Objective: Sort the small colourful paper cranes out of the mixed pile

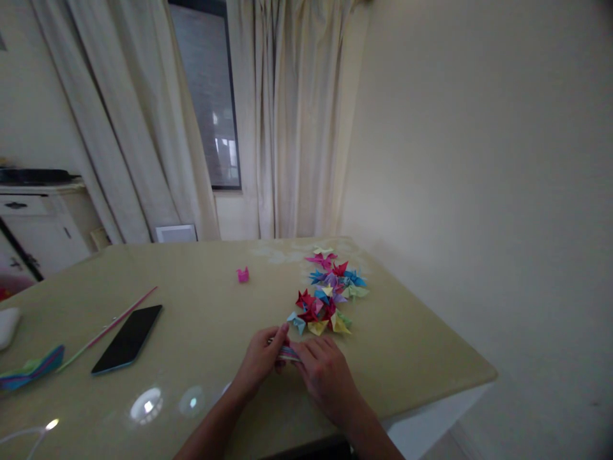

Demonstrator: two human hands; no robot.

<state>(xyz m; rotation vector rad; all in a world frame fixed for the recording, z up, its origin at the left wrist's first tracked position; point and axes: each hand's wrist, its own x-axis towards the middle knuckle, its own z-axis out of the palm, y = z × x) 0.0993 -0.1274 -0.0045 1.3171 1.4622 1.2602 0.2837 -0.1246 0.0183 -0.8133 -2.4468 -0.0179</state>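
Observation:
Near the front edge of the table, my left hand and my right hand meet around a small bundle of striped paper strips. White, blue and pink bands show between the fingers; the rest of the bundle is covered. My left thumb lies along its upper side, and the right fingers close over its other end. Just beyond the hands spreads a pile of folded paper cranes in red, blue, yellow, green and purple. A light blue crane is closest to my left hand.
A pink folded paper piece stands apart at mid-table. On the left are a black phone, a thin pink-green stick, a coloured paper bundle, a white case and a white cable. The wall rises at right.

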